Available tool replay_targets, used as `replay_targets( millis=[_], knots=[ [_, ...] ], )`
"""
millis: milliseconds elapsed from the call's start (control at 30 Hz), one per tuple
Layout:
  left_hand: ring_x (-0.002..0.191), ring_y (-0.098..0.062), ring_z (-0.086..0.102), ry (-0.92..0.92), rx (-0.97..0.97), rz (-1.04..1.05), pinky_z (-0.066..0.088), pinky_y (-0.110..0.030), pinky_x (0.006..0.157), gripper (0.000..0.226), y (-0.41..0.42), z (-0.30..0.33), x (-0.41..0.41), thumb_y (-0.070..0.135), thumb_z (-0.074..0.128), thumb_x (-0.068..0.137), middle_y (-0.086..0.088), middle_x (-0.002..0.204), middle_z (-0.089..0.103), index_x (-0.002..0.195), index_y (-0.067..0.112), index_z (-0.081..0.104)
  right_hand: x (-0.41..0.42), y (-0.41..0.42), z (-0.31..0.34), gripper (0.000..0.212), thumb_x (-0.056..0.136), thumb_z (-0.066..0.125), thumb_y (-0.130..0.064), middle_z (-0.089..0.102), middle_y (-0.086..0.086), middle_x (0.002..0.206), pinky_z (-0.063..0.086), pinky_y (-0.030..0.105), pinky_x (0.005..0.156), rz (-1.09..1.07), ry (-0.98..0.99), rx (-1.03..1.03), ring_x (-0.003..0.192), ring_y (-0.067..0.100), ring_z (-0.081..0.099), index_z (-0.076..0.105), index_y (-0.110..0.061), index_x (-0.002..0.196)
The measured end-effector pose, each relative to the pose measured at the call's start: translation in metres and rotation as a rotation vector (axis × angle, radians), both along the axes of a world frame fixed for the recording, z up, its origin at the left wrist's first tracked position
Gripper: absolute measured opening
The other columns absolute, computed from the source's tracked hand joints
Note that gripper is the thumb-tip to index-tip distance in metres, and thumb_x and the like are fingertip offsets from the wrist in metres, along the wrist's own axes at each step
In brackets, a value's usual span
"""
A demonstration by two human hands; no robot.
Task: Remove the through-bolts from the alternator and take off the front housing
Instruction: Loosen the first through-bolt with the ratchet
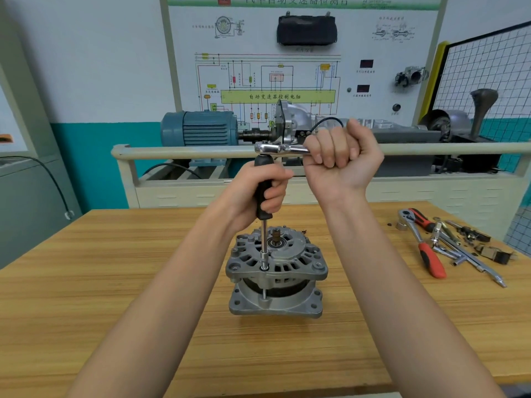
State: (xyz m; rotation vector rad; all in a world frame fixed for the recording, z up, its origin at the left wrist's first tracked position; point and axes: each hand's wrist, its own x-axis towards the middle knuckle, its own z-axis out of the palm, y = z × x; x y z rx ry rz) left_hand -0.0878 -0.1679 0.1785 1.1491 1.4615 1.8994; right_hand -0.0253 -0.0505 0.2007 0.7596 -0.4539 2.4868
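Driver upright on bolt of alternator; left hand grips its handle, right hand grips ratchet horiz. atop.

Alternator upright on bench, driver on a through-bolt.

I see the grey cast alternator standing shaft-up on the wooden table, front housing with vent slots on top and not yet off, dark stator band showing between it and the rear housing with flanged corners. Threaded shaft stub sticks up at centre. One through-bolt runs bare across the gap at front-left, its head under the socket of a black-handled extension driver that stands vertical, chrome ratchet lying horizontal on its top end.
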Motion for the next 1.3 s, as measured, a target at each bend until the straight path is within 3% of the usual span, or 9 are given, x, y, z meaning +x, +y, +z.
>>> replay_targets(
  millis=[167,367,467,600,767,900,1033,1200,1300],
  knots=[
    [0.028,-0.007,0.015,-0.041,-0.011,0.163,0.014,-0.014,0.035,0.055,0.010,-0.004,0.004,0.007,0.048,0.091,0.006,0.035,0.022,0.041,0.021,0.031,0.001,-0.005,-0.003,0.050,0.081,0.041,-0.010,0.023,-0.004,0.031,0.021,0.022,0.039,-0.093,0.035,0.042,0.039,0.013,0.010,0.032,-0.019,0.033],
    [0.031,-0.009,0.016,-0.090,0.078,0.568,0.016,-0.015,0.036,0.042,0.024,-0.006,0.010,0.001,0.051,0.085,0.008,0.036,0.024,0.055,0.019,0.029,0.007,-0.036,-0.005,0.047,0.084,0.040,-0.001,0.029,-0.004,0.037,0.023,0.026,0.046,-0.594,0.167,0.371,0.037,0.012,0.025,0.038,-0.019,0.041],
    [0.032,-0.009,0.018,-0.103,0.103,0.634,0.017,-0.016,0.036,0.038,0.028,-0.005,0.010,0.000,0.052,0.083,0.010,0.036,0.025,0.058,0.019,0.030,0.010,-0.047,-0.008,0.038,0.084,0.042,0.003,0.025,-0.001,0.042,0.022,0.027,0.047,-0.759,0.171,0.425,0.040,0.013,0.023,0.040,-0.021,0.054],
    [0.034,-0.010,0.017,-0.062,0.065,0.494,0.018,-0.017,0.037,0.042,0.018,-0.007,0.008,-0.001,0.055,0.083,0.007,0.040,0.023,0.057,0.019,0.030,0.008,-0.036,-0.005,0.050,0.084,0.039,-0.002,0.027,-0.005,0.036,0.018,0.027,0.045,-0.558,0.186,0.393,0.037,0.011,0.023,0.039,-0.019,0.037],
    [0.032,-0.010,0.026,-0.021,0.019,0.025,0.025,-0.019,0.039,0.035,-0.007,-0.002,-0.001,0.011,0.056,0.079,0.003,0.040,0.031,0.048,0.017,0.040,0.001,-0.010,0.002,0.054,0.084,0.038,-0.010,0.025,-0.005,0.030,0.021,0.023,0.040,-0.061,0.085,0.176,0.039,0.013,0.011,0.035,-0.018,0.031],
    [0.030,-0.010,0.024,-0.002,-0.077,-0.018,0.025,-0.016,0.036,0.041,-0.004,0.001,0.001,0.012,0.055,0.080,0.004,0.036,0.028,0.044,0.018,0.038,-0.002,-0.004,0.001,0.050,0.081,0.041,-0.012,0.023,-0.004,0.030,0.019,0.022,0.038,0.080,0.045,-0.009,0.035,0.011,0.013,0.032,-0.017,0.032],
    [0.028,-0.008,0.016,-0.074,-0.045,0.166,0.015,-0.013,0.035,0.054,0.009,-0.002,0.003,0.008,0.047,0.090,0.006,0.034,0.021,0.040,0.022,0.032,0.005,-0.011,-0.003,0.054,0.086,0.039,-0.008,0.024,-0.005,0.032,0.021,0.025,0.041,-0.178,0.065,0.127,0.036,0.012,0.016,0.034,-0.019,0.034],
    [0.031,-0.010,0.013,-0.104,0.011,0.452,0.015,-0.013,0.036,0.043,0.023,-0.003,0.008,0.005,0.049,0.086,0.006,0.038,0.021,0.051,0.020,0.029,0.009,-0.042,-0.005,0.036,0.084,0.043,0.001,0.024,-0.002,0.041,0.019,0.027,0.046,-0.705,0.137,0.387,0.040,0.014,0.021,0.039,-0.019,0.054],
    [0.033,-0.010,0.015,-0.105,0.064,0.578,0.015,-0.016,0.038,0.040,0.025,-0.006,0.010,0.002,0.050,0.083,0.007,0.038,0.023,0.054,0.019,0.029,0.007,-0.047,-0.005,0.034,0.083,0.044,0.001,0.028,-0.004,0.044,0.022,0.025,0.047,-0.724,0.154,0.422,0.040,0.013,0.022,0.041,-0.018,0.056]
  ],
)
